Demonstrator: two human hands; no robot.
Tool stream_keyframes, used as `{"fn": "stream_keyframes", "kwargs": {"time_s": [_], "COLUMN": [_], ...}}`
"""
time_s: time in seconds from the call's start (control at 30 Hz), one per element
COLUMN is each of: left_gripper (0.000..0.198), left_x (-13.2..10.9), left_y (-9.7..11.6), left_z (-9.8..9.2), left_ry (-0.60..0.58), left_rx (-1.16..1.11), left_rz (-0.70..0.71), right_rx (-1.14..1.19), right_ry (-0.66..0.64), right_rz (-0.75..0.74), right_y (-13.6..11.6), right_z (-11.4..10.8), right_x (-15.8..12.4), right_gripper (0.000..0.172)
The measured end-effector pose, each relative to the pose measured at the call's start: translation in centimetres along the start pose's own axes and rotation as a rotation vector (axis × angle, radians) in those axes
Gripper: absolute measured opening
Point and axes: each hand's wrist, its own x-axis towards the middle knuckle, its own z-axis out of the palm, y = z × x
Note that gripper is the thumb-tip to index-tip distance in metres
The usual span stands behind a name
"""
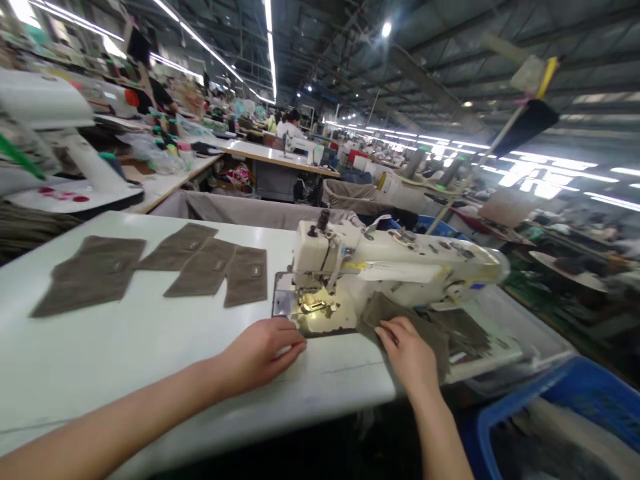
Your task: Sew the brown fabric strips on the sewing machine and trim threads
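Observation:
My left hand (273, 350) rests at the front edge of the sewing machine's metal plate (333, 320), its fingers curled together and no cloth showing in them. To the right, my right hand (409, 353) pinches the edge of a brown fabric piece (383, 310) on a stack beside the machine arm. The sewing machine (325, 253) stands between and behind my hands, its needle area lit. Several cut brown fabric pieces (245, 277), each with a small stitched slot or tab, lie apart on the left of the pale table (175, 347).
More brown fabric (463, 330) lies right of the stack. A blue crate (485, 427) holding cloth stands at the lower right. Behind the table is a grey cloth-lined bin (240, 210). Another white machine (45, 100) stands at the left; a person (290, 127) sits farther back.

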Motion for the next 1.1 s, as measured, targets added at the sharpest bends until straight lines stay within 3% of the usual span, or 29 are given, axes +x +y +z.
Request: {"fn": "stream_keyframes", "kwargs": {"time_s": [0.27,0.43,0.57,0.67,0.73,0.83,0.9,0.97,1.1], "left_gripper": [0.033,0.036,0.039,0.055,0.053,0.045,0.043,0.042,0.043], "left_x": [2.2,3.6,4.9,5.9,6.5,6.8,6.3,5.4,3.2], "left_y": [1.2,2.5,3.2,3.9,4.2,4.0,3.3,2.6,1.4], "left_z": [1.6,2.1,3.0,3.2,3.2,3.3,3.1,2.3,-0.5], "left_ry": [-0.051,-0.129,-0.167,-0.109,-0.055,0.011,0.019,-0.025,-0.085], "left_rx": [-0.147,-0.292,-0.725,-1.155,-1.317,-1.309,-1.234,-1.187,-1.115], "left_rz": [-0.007,-0.093,-0.344,-0.569,-0.647,-0.725,-0.737,-0.703,-0.690], "right_rx": [-0.007,-0.002,-0.020,-0.040,-0.027,0.087,0.206,0.306,0.484], "right_ry": [0.032,0.131,0.323,0.417,0.348,0.199,0.172,0.149,-0.095], "right_rz": [-0.017,-0.022,-0.028,-0.225,-0.387,-0.508,-0.415,-0.226,0.012], "right_y": [-0.3,0.2,-0.7,-2.9,-4.7,-6.4,-6.4,-5.8,-4.6], "right_z": [-0.2,0.3,0.4,0.2,0.0,-0.2,-0.4,-0.5,-0.3], "right_x": [0.6,0.4,-0.8,-2.7,-4.0,-5.1,-5.0,-4.5,-3.8], "right_gripper": [0.020,0.026,0.028,0.023,0.021,0.021,0.025,0.031,0.027]}}
